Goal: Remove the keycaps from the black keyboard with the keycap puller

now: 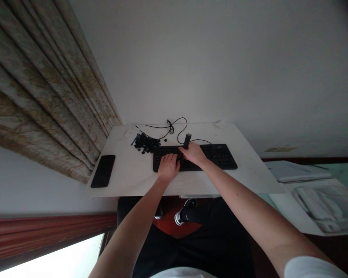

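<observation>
A black keyboard [220, 156] lies across the white table. My right hand [193, 153] is closed around a black stick-like tool [187, 140], whose handle stands up above the fist. Its lower end is dark against the keys, so I cannot make out its kind. My left hand [168, 166] rests on the left half of the keyboard, close beside the tool's lower end. The fingers of that hand are stretched over the keys, and no held object shows in them. Left of the keyboard sits a pile of loose black keycaps [146, 143].
A thin blue object [134, 139] lies at the pile's left edge. The black cable [171, 127] loops behind the keyboard near the wall. A dark phone [103, 171] lies at the table's [133, 181] left side. A curtain [46, 85] hangs at the left.
</observation>
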A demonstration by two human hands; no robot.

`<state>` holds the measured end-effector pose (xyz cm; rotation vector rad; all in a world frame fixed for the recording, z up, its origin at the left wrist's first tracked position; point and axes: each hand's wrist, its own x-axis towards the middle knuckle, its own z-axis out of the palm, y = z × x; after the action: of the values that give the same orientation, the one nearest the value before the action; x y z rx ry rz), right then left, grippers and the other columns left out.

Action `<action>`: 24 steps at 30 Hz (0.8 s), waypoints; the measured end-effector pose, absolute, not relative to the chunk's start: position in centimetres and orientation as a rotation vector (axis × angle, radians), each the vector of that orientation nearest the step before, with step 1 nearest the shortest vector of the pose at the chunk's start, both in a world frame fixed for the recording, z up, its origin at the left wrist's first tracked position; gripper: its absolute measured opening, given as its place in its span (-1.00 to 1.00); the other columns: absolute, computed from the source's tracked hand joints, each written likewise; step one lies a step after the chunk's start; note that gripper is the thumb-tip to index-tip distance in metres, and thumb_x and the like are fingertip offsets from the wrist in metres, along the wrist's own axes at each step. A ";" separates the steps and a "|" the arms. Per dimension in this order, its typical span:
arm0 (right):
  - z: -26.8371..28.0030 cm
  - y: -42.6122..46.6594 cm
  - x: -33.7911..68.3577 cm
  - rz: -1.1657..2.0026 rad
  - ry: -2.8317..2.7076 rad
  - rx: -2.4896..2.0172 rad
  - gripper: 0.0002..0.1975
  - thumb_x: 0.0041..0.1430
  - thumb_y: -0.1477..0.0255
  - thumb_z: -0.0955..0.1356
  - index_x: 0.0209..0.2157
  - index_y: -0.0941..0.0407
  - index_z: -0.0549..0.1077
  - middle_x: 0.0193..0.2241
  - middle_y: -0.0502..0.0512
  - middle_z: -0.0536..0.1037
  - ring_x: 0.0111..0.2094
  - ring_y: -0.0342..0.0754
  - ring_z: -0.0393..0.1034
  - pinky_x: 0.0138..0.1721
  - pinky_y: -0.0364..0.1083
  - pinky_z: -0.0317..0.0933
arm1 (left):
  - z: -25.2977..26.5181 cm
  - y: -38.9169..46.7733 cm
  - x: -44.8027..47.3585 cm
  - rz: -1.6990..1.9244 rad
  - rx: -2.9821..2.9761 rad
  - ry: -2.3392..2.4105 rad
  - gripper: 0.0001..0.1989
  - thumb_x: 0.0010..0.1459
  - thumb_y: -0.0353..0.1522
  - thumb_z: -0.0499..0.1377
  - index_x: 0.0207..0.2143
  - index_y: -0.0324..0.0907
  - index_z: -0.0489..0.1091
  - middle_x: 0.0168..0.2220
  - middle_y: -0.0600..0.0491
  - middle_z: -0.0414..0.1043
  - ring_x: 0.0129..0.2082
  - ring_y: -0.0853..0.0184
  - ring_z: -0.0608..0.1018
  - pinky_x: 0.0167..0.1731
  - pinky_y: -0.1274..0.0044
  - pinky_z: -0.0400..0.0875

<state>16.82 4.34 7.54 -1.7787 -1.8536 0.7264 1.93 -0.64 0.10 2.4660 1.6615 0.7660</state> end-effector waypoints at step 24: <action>6.6 4.6 18.6 0.831 -2.126 -1.394 -0.87 0.16 0.39 0.42 -0.38 0.14 0.59 -0.58 0.01 0.55 -0.54 -0.11 0.42 -0.47 -0.18 0.17 | 1.6 0.6 2.7 0.606 2.465 1.688 -0.77 0.24 -0.28 0.15 -0.09 -0.16 0.44 -0.14 -0.09 0.46 -0.06 0.07 0.44 -0.06 0.23 0.33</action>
<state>18.61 4.57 6.59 -1.3943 -2.1262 0.8308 2.67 0.60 1.60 2.4647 1.6885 0.6061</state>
